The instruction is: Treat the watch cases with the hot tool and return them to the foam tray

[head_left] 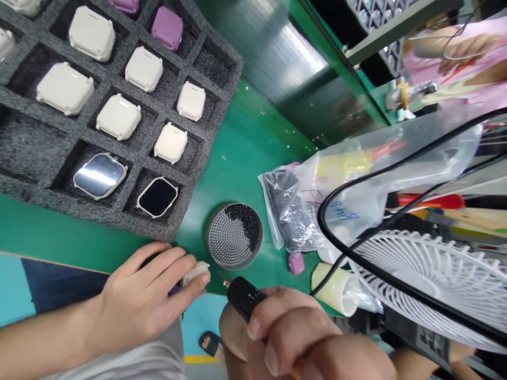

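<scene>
Filling the left of the view, a dark grey foam tray (119, 216) holds watch-shaped cases in square compartments, one to a cell: six whole cream-white cases (118, 116) plus two more cut off by the frame edge, two purple cases (167, 28) (one of them also cut off), and two glass-faced pieces, one mirror-bright (100, 176) and one with a black face in a white frame (157, 197). At least two cells show only bare foam.

Below the tray, over a green mat (237, 158), the left hand (138, 295) is curled, its fingers pressed together around a small white case (196, 273) just beside the tray's corner. Next along sits a round grey mesh dish (233, 236), black granules heaped along one side. The right hand (301, 338) is closed around a black tool handle (245, 298), whose small tip (226, 283) sits near the white case, not touching it.

Further right lie one clear plastic bag (301, 206) holding black parts, one small purple piece (296, 263), one roll of cream tape (332, 290) and a white fan guard (428, 285), crossed by black cable (319, 221). At the top right, a co-worker's pink sleeve (455, 58) — well apart from both hands.
</scene>
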`<state>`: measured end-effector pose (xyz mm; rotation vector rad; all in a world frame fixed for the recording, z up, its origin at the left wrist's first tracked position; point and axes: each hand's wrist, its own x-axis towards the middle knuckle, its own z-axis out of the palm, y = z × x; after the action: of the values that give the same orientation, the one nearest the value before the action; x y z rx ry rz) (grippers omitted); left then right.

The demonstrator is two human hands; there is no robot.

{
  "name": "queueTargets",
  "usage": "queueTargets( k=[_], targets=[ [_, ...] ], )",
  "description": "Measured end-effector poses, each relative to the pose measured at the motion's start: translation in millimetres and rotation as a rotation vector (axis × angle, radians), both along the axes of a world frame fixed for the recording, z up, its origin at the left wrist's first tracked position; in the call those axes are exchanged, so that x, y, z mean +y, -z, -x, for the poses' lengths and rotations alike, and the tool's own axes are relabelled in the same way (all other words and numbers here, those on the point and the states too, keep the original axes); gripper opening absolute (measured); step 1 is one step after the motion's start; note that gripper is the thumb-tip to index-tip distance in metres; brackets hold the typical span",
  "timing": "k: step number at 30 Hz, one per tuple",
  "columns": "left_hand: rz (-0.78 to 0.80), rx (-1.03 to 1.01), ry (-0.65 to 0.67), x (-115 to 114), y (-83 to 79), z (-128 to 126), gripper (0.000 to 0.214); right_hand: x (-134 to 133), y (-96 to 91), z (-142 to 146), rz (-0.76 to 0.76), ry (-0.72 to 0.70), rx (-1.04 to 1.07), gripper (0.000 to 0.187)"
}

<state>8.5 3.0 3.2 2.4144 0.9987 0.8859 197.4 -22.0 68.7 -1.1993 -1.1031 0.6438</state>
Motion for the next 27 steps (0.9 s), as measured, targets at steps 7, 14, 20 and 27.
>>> queueTargets(
  k=[7,14,20,27],
  targets=[
    [0.005,0.017,0.011,0.5,0.2,-0.1,0.032,6.7,5.3,-3.5,0.009,-0.176,-0.006,0.036],
    [0.0,0.032,-0.007,-0.6,1.9,-0.5,0.03,19.4,-9.9,-14.9,0.316,-0.3,-0.245,0.019],
    [-0.011,0.031,-0.02,-0.3,1.3,-1.3,0.032,22.1,-13.0,-16.6,0.346,-0.337,-0.267,0.022],
    [0.02,0.011,-0.039,-2.3,3.3,-1.7,0.03,9.9,-10.0,-12.1,0.305,-0.382,-0.098,0.039]
  ],
)
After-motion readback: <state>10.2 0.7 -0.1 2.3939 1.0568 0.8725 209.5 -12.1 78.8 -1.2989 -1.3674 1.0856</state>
